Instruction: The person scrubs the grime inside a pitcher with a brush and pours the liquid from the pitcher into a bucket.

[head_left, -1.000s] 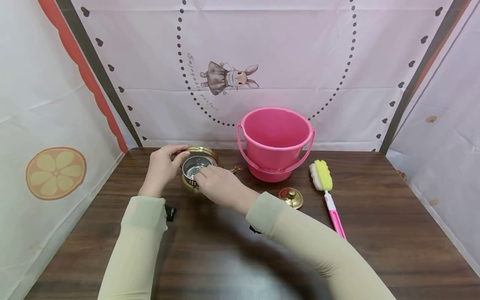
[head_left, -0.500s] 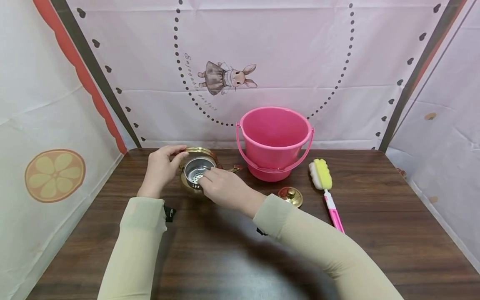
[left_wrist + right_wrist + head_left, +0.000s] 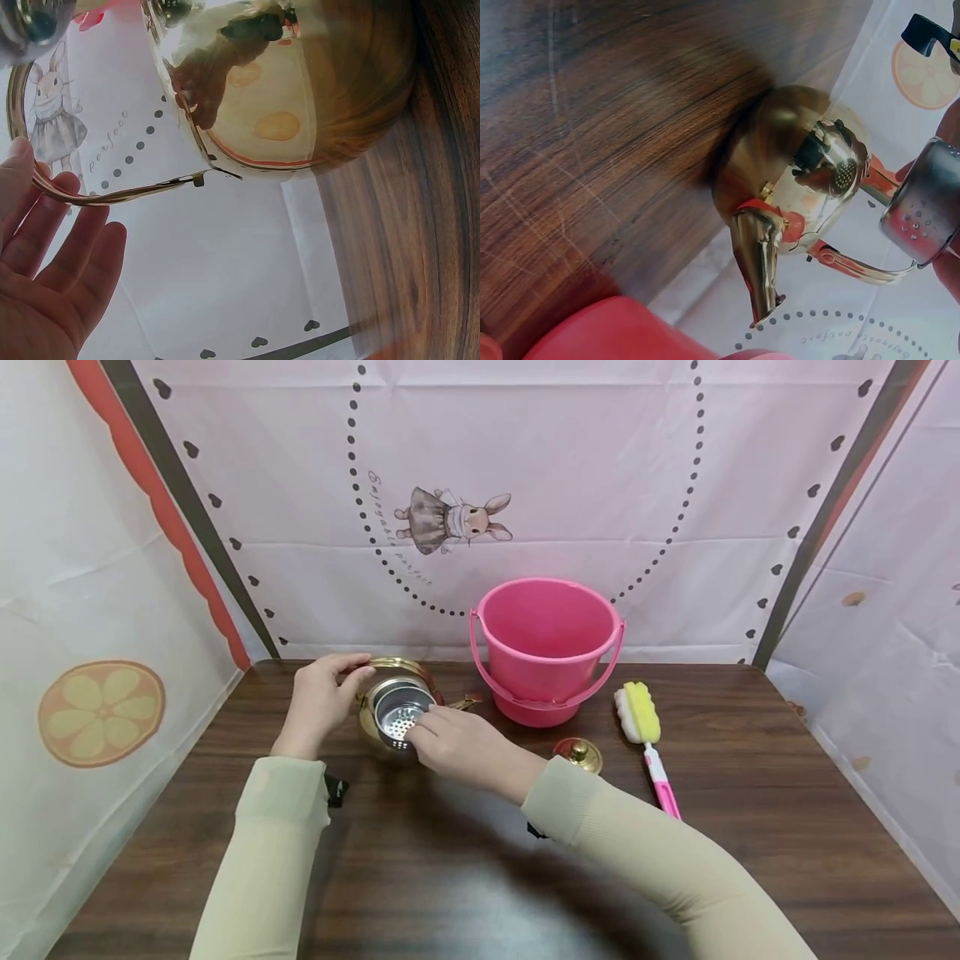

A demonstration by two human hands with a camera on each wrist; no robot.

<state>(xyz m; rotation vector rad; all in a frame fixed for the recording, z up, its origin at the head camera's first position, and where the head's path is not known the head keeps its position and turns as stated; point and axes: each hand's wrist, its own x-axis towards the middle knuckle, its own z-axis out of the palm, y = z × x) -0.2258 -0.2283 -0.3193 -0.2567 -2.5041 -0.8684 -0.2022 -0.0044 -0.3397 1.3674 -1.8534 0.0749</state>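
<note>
A shiny gold teapot (image 3: 367,723) stands on the wooden table, its raised handle (image 3: 124,196) pinched between the thumb and fingers of my left hand (image 3: 318,703). In my right hand (image 3: 467,745) I pinch the rim of a silver perforated tea strainer (image 3: 397,720). The strainer is raised over the teapot's mouth and tipped toward me, so the holes in its bottom show. The right wrist view shows the strainer (image 3: 924,201) beside the handle, above the teapot body (image 3: 787,142) and spout (image 3: 756,262). To the right lies the gold lid (image 3: 579,755), knob up.
A pink bucket (image 3: 551,639) stands behind the lid, close to the spout's right. Further right lies a bottle brush (image 3: 639,714) with a yellow and white sponge head and pink handle. Printed cloth (image 3: 585,460) hangs along the back and sides of the table.
My right hand has drawn the strainer up out of the teapot's mouth and slightly right, tilting it toward me. My left hand keeps its hold on the handle.
</note>
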